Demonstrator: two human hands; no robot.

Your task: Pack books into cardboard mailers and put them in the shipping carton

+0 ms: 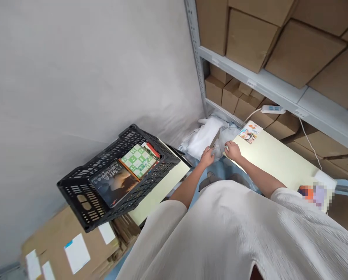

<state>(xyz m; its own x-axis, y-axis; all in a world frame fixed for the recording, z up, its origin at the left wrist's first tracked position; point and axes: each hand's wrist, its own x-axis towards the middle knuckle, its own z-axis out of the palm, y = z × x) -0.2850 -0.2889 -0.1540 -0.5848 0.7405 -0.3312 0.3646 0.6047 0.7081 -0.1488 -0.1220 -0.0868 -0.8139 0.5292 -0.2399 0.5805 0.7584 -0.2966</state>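
Has flattened cardboard (55,233) at near left, then books (139,161) inside a black crate (88,225) over a pale table (162,192). Grips a thin flat item (215,137) in the left hand (207,157), clamped round its near end, above white plastic (200,143). Bends the right hand (233,151) at the left end of a cream tabletop (279,159); cannot tell whether closed on anything. Just right, a booklet (251,132); far right, boxes (304,50) on a shelf (250,79).
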